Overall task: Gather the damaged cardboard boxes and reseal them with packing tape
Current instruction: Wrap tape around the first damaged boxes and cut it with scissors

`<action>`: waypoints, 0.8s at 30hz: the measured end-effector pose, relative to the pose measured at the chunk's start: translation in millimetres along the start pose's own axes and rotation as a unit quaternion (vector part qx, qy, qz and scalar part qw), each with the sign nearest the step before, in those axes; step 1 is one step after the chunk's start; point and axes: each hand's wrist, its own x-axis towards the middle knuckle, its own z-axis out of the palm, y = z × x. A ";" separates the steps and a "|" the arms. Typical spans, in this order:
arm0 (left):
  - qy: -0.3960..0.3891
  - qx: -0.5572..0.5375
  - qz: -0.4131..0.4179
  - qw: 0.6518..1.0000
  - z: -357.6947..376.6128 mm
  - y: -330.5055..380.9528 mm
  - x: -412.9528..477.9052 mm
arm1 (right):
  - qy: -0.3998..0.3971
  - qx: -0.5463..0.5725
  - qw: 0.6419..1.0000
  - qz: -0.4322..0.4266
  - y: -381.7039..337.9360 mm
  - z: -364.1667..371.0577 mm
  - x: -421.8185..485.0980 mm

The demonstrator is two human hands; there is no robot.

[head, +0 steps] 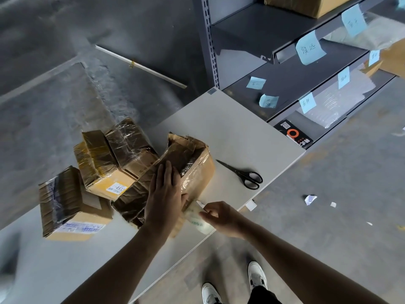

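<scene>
A battered cardboard box (197, 172) lies on the grey table (230, 128), its far flap torn and its top crumpled. My left hand (164, 191) presses flat on the box's top, fingers together. Just right of the box's near corner, my right hand (221, 217) grips a roll of clear packing tape (198, 223), and a strip of it runs onto the box's near side. To the left of the box, three other taped boxes (103, 163) sit in a cluster; the nearest one (65, 207) carries a printed label.
Black scissors (243, 174) lie on the table right of the box. Grey metal shelving (285, 69) with blue paper labels stands behind the table's far right corner. A black carton (293, 133) sits on its lowest shelf. Paper scraps (310, 199) lie on the concrete floor.
</scene>
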 end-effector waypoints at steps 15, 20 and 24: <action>0.040 -0.063 0.044 0.996 15.1 -7.0 -1.7 | 0.190 -0.353 0.907 0.127 45.4 -86.9 27.6; 0.046 -0.072 0.045 0.995 16.7 -5.9 -4.8 | 0.181 -0.391 0.896 0.112 48.2 -88.6 31.4; 0.052 -0.084 0.045 0.994 18.9 -5.8 -6.2 | 0.148 -0.414 0.891 0.112 48.6 -88.5 35.9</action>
